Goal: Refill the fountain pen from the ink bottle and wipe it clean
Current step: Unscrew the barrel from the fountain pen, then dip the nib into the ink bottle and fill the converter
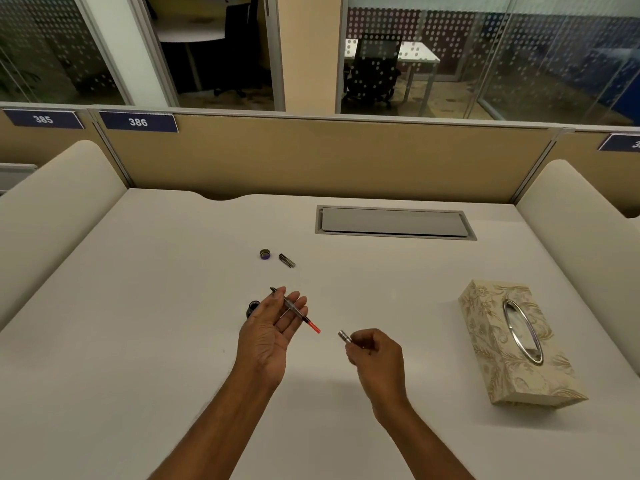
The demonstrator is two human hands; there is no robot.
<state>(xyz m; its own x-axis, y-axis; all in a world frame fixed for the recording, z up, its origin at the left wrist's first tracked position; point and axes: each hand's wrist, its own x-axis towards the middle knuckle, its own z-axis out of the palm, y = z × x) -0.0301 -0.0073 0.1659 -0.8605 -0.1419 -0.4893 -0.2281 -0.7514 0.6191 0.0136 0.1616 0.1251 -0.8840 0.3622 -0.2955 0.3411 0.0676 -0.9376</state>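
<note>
My left hand (273, 327) lies palm up above the desk, and the fountain pen's front section (300, 315) rests across its fingers. The nib points up-left and the converter's red end sticks out to the right. My right hand (375, 353) is closed around the silver pen barrel (344, 336), whose open end points toward the red tip, a short gap away. The dark ink bottle (253, 307) stands open on the desk, partly hidden behind my left hand. Its round cap (265, 254) and the pen cap (287, 260) lie farther back.
A patterned tissue box (512, 344) with an oval opening sits to the right on the white desk (138, 306). A grey cable hatch (394, 222) is set in the desk at the back. Cream side panels and a tan partition enclose the desk.
</note>
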